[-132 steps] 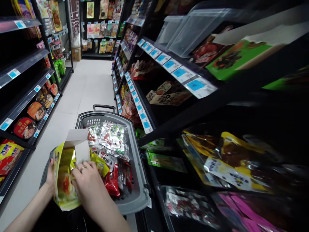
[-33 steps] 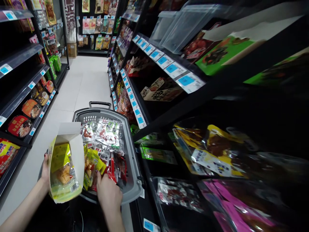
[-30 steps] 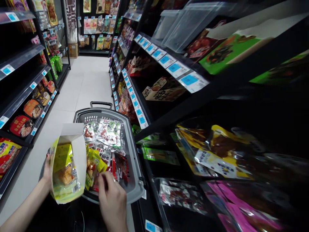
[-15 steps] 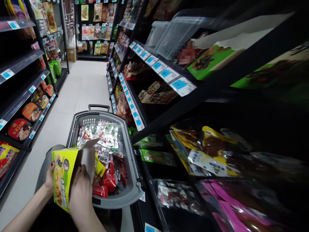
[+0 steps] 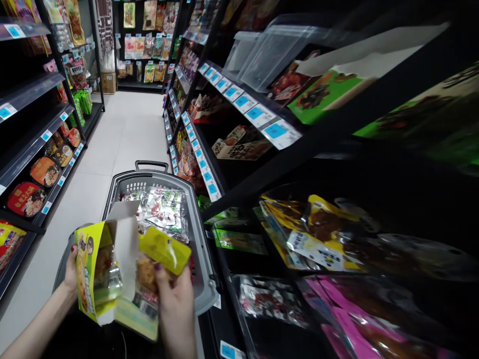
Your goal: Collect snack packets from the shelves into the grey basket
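My left hand (image 5: 70, 267) grips the side of an open yellow-green snack box (image 5: 90, 271) with a white flap, held over the near end of a grey shopping basket (image 5: 200, 259). Clear snack packets show inside the box. My right hand (image 5: 175, 294) is closed on a yellow-topped snack packet (image 5: 160, 254), lifted just right of the box opening. The basket holds several silver, red and yellow snack packets (image 5: 160, 209).
Black store shelves line both sides of a narrow aisle. The right shelves (image 5: 262, 164) carry bagged snacks and blue price tags; the left shelves (image 5: 33, 149) hold bowl noodles. White tiled floor (image 5: 123, 134) runs ahead to a back shelf.
My right hand left the box flap, picked a yellow packet out of the basket and raised it beside the box. The box has tilted open toward me.
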